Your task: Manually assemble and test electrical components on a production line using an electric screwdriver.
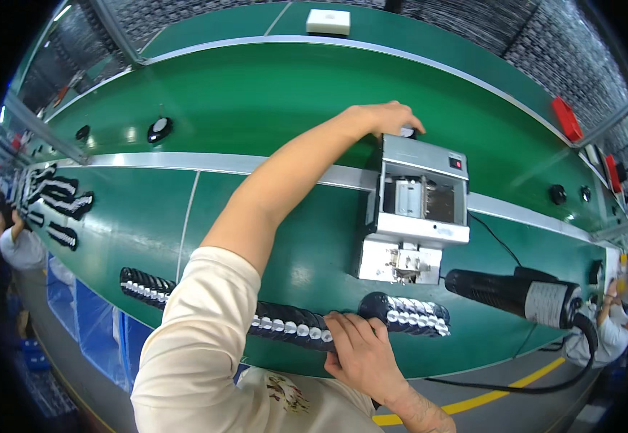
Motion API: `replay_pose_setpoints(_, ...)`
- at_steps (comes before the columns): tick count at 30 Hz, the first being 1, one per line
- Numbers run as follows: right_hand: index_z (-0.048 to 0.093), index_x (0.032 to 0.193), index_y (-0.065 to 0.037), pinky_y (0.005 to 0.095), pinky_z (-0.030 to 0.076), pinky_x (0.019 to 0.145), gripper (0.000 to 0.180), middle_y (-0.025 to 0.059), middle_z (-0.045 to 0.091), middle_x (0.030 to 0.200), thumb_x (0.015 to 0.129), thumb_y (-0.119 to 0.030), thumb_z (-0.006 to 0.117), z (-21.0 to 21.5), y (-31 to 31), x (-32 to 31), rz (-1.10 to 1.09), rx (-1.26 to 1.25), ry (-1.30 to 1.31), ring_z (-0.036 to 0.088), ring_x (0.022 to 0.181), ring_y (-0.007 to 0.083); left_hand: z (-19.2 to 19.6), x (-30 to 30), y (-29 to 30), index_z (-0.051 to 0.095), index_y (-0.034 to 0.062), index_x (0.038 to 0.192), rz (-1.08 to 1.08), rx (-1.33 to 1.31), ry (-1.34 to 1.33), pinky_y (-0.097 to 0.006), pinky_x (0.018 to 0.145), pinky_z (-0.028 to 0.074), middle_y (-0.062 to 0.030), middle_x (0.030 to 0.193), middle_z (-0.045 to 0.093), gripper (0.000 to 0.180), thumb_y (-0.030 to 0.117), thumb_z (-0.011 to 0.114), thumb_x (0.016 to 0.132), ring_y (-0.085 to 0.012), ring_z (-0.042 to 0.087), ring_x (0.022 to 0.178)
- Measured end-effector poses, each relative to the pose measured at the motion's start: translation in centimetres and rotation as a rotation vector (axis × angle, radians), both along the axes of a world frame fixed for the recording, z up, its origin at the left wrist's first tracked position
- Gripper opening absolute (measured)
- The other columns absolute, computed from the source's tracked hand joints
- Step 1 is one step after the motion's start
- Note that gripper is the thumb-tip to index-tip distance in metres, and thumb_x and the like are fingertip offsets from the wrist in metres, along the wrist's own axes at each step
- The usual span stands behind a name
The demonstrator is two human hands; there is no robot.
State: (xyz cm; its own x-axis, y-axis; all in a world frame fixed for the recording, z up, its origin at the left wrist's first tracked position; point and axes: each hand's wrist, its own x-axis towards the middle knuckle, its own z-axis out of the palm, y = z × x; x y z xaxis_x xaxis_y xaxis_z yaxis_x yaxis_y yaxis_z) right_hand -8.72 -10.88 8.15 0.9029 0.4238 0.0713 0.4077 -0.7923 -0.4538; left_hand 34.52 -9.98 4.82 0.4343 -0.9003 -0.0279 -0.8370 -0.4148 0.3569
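Reaching over the tabletop point(314, 245), the left hand point(390, 119) is beyond the far edge, its fingers bent down at a small black part point(408, 132) just behind a silver machine point(415, 148). Only a bit of that part shows between the fingers and the machine's casing, so whether it is gripped or merely touched cannot be told. The right hand point(361, 355), well apart from the left, lies over the right end of a long row of black parts point(285, 325) with silvery faces, along the near edge of the tabletop. Its fingertips touch the row, but the thumb side is hard to read and I cannot tell whether it pinches anything. The left sleeve point(206, 317) covers a stretch of this row.

Just beside the right hand, a shorter row point(415, 316) of similar parts lies near the same edge. The machine stands at the far edge, against a metal rail point(249, 164); small workings inside its opening are too fine to make out. Toward the tabletop's right end lies a black hand tool point(520, 292), its thick cord point(545, 388) drooping past the near edge. At the far left corner, striped black pieces point(65, 198) run together in a blur.
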Motion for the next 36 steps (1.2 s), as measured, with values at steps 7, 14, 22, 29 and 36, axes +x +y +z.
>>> replay_pose_setpoints(7,0.057,0.126,0.001,0.041,0.037,0.1,0.059,0.0112,0.062,0.125,0.071,-0.018,0.069,-0.5,-0.6,0.2,0.029,-0.001,-0.008,0.054,0.118,0.024,1.6,4.6,16.9,0.054,0.0183,0.142,0.467,-0.024,-0.167,-0.042,0.105,0.047,-0.0193,0.131,0.062,0.087,0.043,0.085,0.065,-0.0359,0.059,0.121)
replay_pose_setpoints(14,0.057,0.127,0.0,0.0413,0.036,0.101,0.06,0.0116,0.062,0.125,0.071,-0.016,0.069,-0.4,-0.7,-0.1,0.017,0.028,-0.006,0.054,0.118,0.0244,1.7,4.2,44.1,0.053,0.0254,0.144,1.429,0.21,-0.275,-0.05,0.104,0.047,-0.0164,0.137,0.058,0.084,0.057,0.075,0.069,-0.0334,0.055,0.127)
replay_pose_setpoints(22,0.054,0.13,0.001,0.0441,0.035,0.102,0.063,0.0139,0.059,0.13,0.071,-0.016,0.07,0.0,-0.3,-0.5,0.009,-0.006,0.007,0.052,0.121,0.0275,-0.1,0.1,42.7,0.066,0.0148,0.13,1.399,0.094,-0.248,-0.039,0.103,0.049,-0.0185,0.123,0.067,0.075,0.051,0.077,0.064,-0.0319,0.062,0.118)
replay_pose_setpoints(29,0.054,0.131,-0.001,0.0409,0.039,0.1,0.053,0.0147,0.056,0.136,0.083,-0.017,0.068,5.2,-5.8,-4.8,0.071,0.169,0.101,0.052,0.126,0.0265,1.8,-5.3,45.1,0.068,0.0055,0.123,1.2,0.082,-0.247,-0.04,0.095,0.052,-0.0199,0.116,0.07,0.072,0.044,0.08,0.063,-0.0342,0.066,0.111)
replay_pose_setpoints(36,0.055,0.13,0.0,0.0337,0.048,0.091,0.049,0.0144,0.063,0.118,0.085,-0.012,0.069,5.2,-23.8,-11.1,-0.014,1.37,-0.018,0.061,0.106,0.0236,-2.1,-12.2,54.1,0.052,0.005,0.141,1.323,-0.02,-0.166,-0.042,0.099,0.048,-0.0286,0.122,0.063,0.092,0.049,0.083,0.065,-0.0371,0.062,0.115)
